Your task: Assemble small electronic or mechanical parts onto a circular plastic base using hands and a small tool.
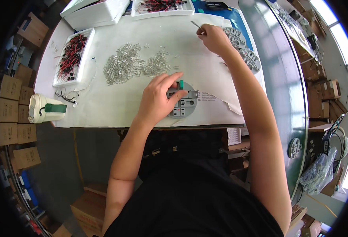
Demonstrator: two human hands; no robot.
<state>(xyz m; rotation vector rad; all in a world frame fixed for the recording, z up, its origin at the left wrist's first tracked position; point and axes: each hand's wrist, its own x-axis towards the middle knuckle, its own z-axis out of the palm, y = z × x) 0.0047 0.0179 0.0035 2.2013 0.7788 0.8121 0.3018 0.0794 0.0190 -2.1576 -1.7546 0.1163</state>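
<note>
My left hand (157,96) is curled over a round grey plastic plate (187,109) with slots and raised blocks, lying near the table's front edge. A small green piece (181,84) shows between its thumb and forefinger, at the plate's upper side; whether the fingers press on it is hard to tell. Farther off to the right, my right hand (216,38) is closed round a thin metal rod-like tool (196,24), its tip pointing up and left. Two similar grey plates (234,37) lie beside my right forearm, one partly behind it.
Loose small metal clips (122,64) lie in two heaps mid-table. White foam trays (88,51) hold red-and-black wired parts. A cream cup (37,108) and glasses (66,94) are at the left edge. A glass-topped surface (278,67) adjoins on the right.
</note>
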